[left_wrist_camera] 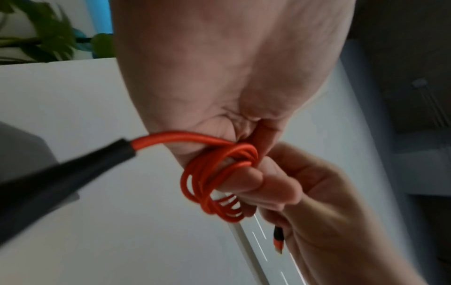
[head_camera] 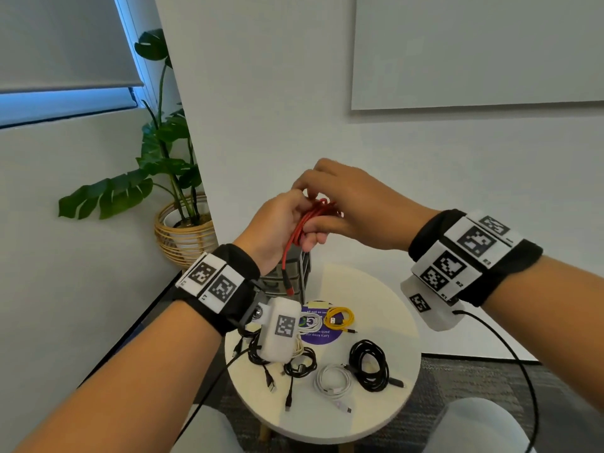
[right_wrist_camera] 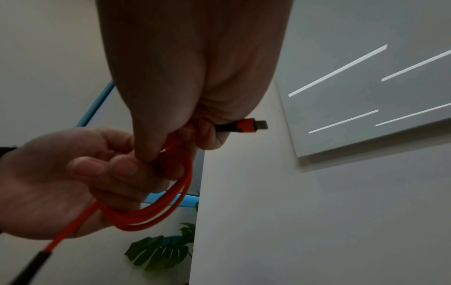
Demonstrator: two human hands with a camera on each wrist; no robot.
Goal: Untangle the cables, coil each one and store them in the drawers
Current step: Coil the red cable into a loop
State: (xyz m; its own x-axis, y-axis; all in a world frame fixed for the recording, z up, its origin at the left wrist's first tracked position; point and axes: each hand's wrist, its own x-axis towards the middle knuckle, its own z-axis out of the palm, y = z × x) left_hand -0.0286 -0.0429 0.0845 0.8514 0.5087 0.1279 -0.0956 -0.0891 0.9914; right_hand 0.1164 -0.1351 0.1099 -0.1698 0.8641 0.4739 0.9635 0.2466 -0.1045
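Below—coiled yellow cable (head_camera: 341,317), black cable (head_camera: 369,364) beside drawers (head_camera: 287,276).

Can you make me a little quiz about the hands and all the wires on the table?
1. True or false: both hands hold the red cable.
2. Which coiled cable lies nearest the purple sticker: A yellow, B black, C white?
3. Fill in: the cables lie on a round white ____.

Key: 1 true, the left hand and right hand both grip it. 2 A. 3 table.
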